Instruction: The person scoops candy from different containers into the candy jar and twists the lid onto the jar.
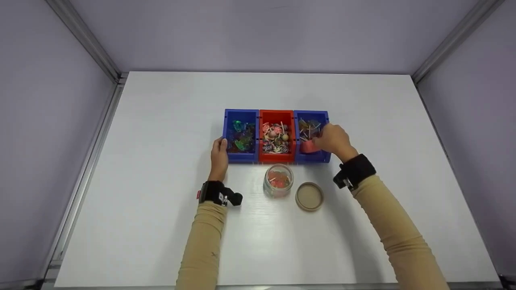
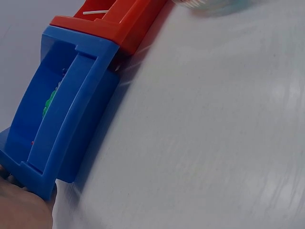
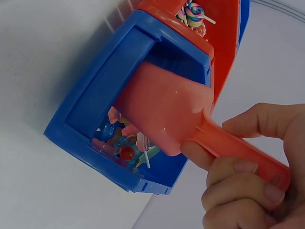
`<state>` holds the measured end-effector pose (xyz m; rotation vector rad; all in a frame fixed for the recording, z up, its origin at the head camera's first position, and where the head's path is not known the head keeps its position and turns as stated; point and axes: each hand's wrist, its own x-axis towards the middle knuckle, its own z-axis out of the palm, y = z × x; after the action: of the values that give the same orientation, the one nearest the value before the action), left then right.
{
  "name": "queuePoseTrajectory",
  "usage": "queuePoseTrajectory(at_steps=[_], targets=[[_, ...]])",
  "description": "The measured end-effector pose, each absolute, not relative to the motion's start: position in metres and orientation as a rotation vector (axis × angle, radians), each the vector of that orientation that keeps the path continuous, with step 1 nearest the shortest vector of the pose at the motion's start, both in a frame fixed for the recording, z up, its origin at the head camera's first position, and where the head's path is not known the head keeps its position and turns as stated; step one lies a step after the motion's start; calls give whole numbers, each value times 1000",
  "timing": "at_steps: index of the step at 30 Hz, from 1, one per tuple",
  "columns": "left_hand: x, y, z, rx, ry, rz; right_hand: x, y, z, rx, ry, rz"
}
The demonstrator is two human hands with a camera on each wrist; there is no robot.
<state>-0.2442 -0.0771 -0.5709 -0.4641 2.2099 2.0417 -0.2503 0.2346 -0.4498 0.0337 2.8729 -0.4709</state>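
- Nearest you, your tan sleeves [image 1: 203,245] reach over the white tabletop [image 1: 121,225].
- Beyond them lies a round tan lid [image 1: 309,196], its raised rim facing up.
- Just beside the lid, the clear glass jar [image 1: 267,187] stands uncovered, with reddish candies [image 1: 279,179] inside.
- Your left hand [image 1: 219,159] touches the outer side of the left blue plastic bin [image 1: 242,158]; you cannot tell how far its grip closes on the wall. Green and darker translucent pieces [image 1: 243,143] lie in that bin.
- Your right hand [image 1: 333,139] has its grip curled round the handle of the coral-pink plastic scoop [image 3: 164,112].
- The scoop's bowl is inside the right blue plastic bin [image 3: 102,86]: smooth, broad, rounded, tilted downward, its outer face turned toward your right wrist camera. Translucent lollipops in mixed colours [image 3: 125,151] lie beside it.
- Between the blue bins sits a red plastic bin [image 1: 277,158] holding patterned lollipops [image 1: 276,139], some with rainbow swirls.
- Farthest off, a pale wall [image 1: 262,40] rises behind the tabletop.
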Motion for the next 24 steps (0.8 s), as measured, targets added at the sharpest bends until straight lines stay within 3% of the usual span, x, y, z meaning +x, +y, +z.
queuePoseTrajectory(at_steps=[15,24], targets=[[-244,-77,-569,-474,2181,2059,-241,228,-455,-52,2925,-485],[-243,-77,-569,-474,2178,2044,-233,221,-463,55,2984,-545]])
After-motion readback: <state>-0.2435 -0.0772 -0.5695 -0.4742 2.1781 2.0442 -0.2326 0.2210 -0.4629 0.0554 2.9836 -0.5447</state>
